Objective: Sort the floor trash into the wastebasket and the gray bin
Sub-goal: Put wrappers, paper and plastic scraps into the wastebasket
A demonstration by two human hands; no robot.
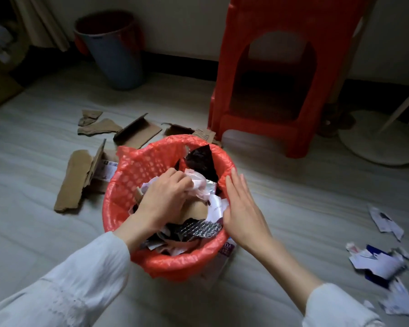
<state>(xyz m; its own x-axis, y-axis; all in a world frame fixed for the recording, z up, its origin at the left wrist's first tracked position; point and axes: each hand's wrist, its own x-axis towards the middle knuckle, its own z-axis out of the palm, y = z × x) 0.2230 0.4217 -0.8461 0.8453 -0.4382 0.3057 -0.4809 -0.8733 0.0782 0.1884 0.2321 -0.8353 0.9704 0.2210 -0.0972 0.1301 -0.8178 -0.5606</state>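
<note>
The wastebasket, lined with a red plastic bag, stands on the floor in front of me, filled with paper, foil and dark scraps. My left hand is inside it, fingers curled on a crumpled white and pink wrapper. My right hand rests with straight fingers against the basket's right rim. The gray bin stands at the back left by the wall. Torn cardboard pieces lie on the floor to the left and behind the basket. Torn white and blue paper scraps lie at the right.
A red plastic stool stands at the back right. A white round fan base sits to its right. A printed card pokes out under the basket's near right side. A cardboard box edge is at the far left.
</note>
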